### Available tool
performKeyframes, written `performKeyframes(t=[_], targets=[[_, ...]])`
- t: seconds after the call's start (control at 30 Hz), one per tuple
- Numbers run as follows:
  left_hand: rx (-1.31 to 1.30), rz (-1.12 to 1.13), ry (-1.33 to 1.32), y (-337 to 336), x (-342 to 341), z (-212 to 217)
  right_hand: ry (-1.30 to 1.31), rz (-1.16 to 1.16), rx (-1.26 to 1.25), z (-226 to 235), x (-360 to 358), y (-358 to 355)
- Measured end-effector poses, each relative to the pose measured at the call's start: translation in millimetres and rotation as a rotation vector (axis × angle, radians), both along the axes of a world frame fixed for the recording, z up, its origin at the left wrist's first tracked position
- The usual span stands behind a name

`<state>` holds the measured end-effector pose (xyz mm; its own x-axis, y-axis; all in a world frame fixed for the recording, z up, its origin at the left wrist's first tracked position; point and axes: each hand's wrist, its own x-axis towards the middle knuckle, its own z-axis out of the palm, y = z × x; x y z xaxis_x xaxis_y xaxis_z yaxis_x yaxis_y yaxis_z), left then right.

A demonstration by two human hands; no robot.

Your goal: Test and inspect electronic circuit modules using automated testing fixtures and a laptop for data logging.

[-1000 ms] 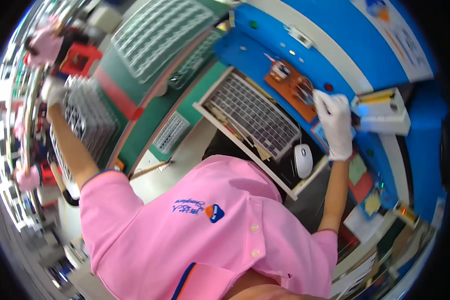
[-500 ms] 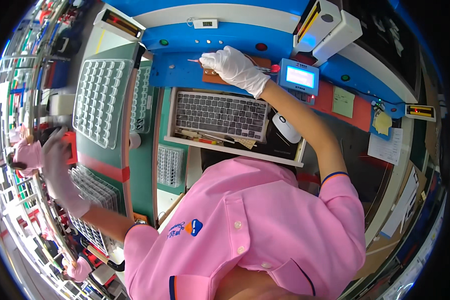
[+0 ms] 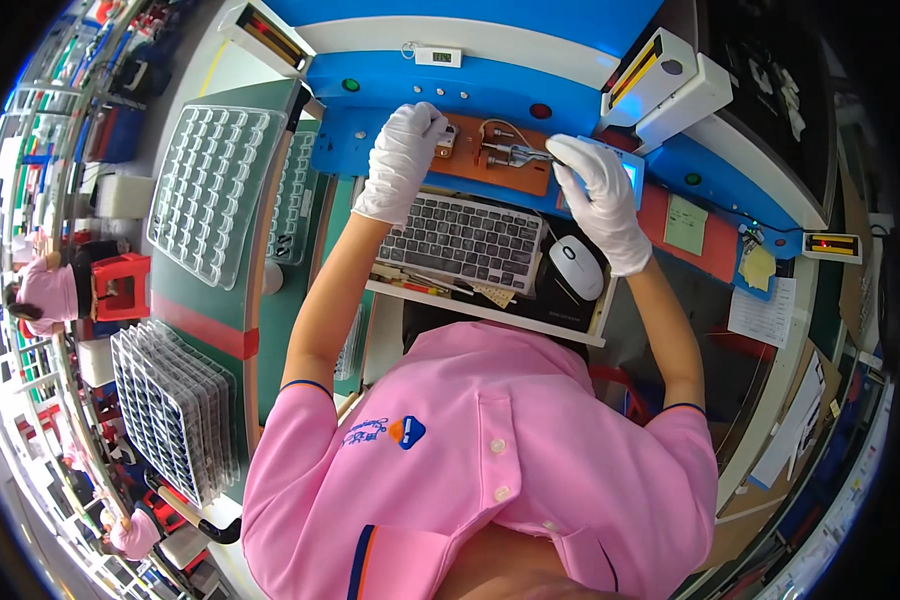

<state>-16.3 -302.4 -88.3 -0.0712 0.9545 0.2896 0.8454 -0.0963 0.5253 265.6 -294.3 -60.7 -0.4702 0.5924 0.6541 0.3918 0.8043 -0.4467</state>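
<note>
My left hand (image 3: 404, 160), in a white glove, is closed at the left end of an orange-brown base plate (image 3: 519, 178). Its fingertips pinch beside a small metal block (image 3: 447, 142); whatever lies between them is hidden. Also gloved in white, my right hand (image 3: 602, 200) curls its thumb and fingers round the handle end of a metal toggle clamp (image 3: 510, 155) mounted on that plate. The clamp's handle is mostly covered by the fingers. Behind my right hand, a small blue box with a lit screen (image 3: 632, 172) is partly hidden.
Below the plate, an open drawer holds a keyboard (image 3: 460, 240), a white mouse (image 3: 576, 267) and pens. A clear plastic tray (image 3: 216, 195) lies on the green surface at left, with stacked trays (image 3: 175, 410) nearer me. A co-worker in pink (image 3: 50, 295) is at far left.
My left hand has come from the far left over to the plate. My right hand has moved right, from the plate's left end to the clamp handle. The view has shifted slightly.
</note>
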Motion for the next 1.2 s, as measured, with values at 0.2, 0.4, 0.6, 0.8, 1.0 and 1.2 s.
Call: performKeyframes(t=[0.2,0.4,0.6,0.8,1.0,1.2], targets=[[0.119,-0.038,0.054,-2,11,-3,-0.013,-0.035,-0.038,-9,21,-2],[0.023,-0.012,0.271,-4,11,5,0.032,-0.022,-0.073,-14,13,-4],[0.283,0.11,0.406,-12,25,-6,0.058,-0.015,-0.076,-24,0,-2],[0.347,0.116,0.459,12,26,12,0.171,-0.022,-0.142,1,-25,19],[0.273,0.026,0.417,62,66,35,0.05,0.175,-0.206,11,-23,65],[0.233,-0.686,-0.095,-2,170,106,0.684,-0.195,-0.012,103,119,65]])
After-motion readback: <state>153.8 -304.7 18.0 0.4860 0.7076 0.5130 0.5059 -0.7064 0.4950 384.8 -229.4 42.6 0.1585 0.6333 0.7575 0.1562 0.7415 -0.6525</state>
